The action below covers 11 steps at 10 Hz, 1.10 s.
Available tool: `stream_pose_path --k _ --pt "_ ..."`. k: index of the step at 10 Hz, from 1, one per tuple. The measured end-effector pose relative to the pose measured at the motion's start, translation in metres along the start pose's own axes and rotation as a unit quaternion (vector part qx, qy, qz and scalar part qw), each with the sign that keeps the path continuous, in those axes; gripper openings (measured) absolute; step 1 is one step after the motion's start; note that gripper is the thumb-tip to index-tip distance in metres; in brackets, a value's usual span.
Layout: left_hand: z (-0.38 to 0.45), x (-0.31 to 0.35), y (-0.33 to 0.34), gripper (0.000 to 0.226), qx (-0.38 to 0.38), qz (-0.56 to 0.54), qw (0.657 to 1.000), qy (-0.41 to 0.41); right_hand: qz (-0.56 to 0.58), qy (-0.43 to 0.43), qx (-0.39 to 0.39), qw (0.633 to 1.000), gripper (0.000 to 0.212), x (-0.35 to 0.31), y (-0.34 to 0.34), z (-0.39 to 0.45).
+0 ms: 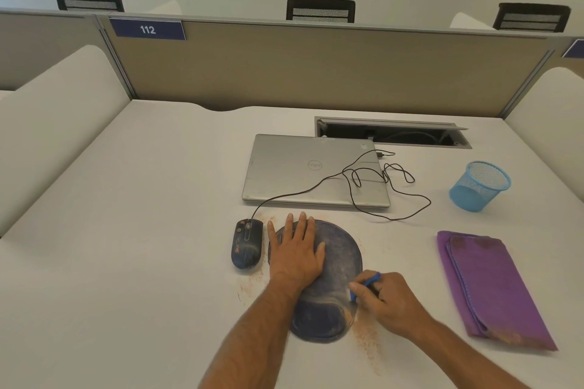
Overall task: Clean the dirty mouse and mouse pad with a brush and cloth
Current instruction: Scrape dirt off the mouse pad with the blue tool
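The left hand (295, 249) lies flat on the dark blue mouse pad (335, 265), fingers straight. The right hand (384, 301) grasps a small blue brush (368, 284) in curled fingers at the pad's right edge. Brown dirt (368, 346) lies on the counter (126, 230) beside the pad. The dirty mouse (247, 244) sits just left of the pad. A folded purple cloth (493, 287) lies well apart on the right.

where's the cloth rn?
Head view: the purple cloth lies folded on the desk at the right, untouched, right of the mouse pad and below the blue mesh cup.
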<state>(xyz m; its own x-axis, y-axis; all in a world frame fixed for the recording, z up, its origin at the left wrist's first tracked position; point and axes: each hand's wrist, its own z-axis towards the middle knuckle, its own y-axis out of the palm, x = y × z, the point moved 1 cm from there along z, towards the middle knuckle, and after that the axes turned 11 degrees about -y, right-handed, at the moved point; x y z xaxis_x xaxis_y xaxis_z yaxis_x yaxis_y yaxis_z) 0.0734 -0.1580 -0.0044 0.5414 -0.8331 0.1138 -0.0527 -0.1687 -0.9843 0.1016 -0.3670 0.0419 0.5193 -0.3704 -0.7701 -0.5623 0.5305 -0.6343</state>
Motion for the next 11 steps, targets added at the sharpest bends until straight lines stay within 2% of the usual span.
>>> stream_pose_path --k 1,2,3,4,5,6,7,8,9,10,11 --pt "-0.001 0.0 0.0 0.078 0.004 -0.002 1.0 -0.001 0.018 0.013 -0.07 0.997 0.031 0.001 0.005 -0.005" --pt "-0.001 0.001 -0.001 0.086 0.005 -0.007 1.0 -0.001 0.054 0.006 -0.005 0.999 0.038 0.004 0.002 -0.004" --pt "-0.001 0.001 0.0 0.088 0.002 -0.01 1.0 0.001 0.045 -0.003 0.008 0.999 0.025 0.001 0.005 -0.002" --pt "0.0 0.001 0.0 0.088 0.003 -0.01 1.0 0.0 0.029 0.007 -0.061 0.998 0.026 0.0 0.01 -0.004" --pt "-0.001 0.0 0.0 0.087 0.004 -0.009 1.0 0.0 0.058 0.009 -0.019 0.998 0.033 0.003 0.006 -0.003" --pt "-0.001 0.001 -0.001 0.088 0.001 -0.008 1.0 0.001 0.039 -0.004 0.022 0.999 0.026 0.001 0.004 -0.002" --pt "-0.001 0.001 -0.001 0.088 -0.001 -0.01 1.0 0.0 0.017 -0.011 -0.067 0.998 0.024 -0.006 0.01 -0.011" --pt "-0.001 0.001 -0.002 0.088 -0.001 -0.01 1.0 -0.001 0.033 -0.009 -0.056 0.998 0.024 -0.003 0.009 -0.012" --pt "-0.002 0.002 -0.002 0.089 -0.001 -0.009 1.0 0.0 -0.002 -0.034 0.049 0.998 0.023 0.002 0.003 -0.011" --pt "-0.001 0.001 -0.002 0.089 0.001 -0.009 1.0 0.0 -0.031 -0.066 0.015 0.997 0.021 -0.004 0.008 -0.018" --pt "-0.001 0.001 -0.001 0.088 0.001 -0.009 1.0 -0.001 -0.002 -0.061 -0.023 0.998 0.021 -0.004 0.013 -0.027"
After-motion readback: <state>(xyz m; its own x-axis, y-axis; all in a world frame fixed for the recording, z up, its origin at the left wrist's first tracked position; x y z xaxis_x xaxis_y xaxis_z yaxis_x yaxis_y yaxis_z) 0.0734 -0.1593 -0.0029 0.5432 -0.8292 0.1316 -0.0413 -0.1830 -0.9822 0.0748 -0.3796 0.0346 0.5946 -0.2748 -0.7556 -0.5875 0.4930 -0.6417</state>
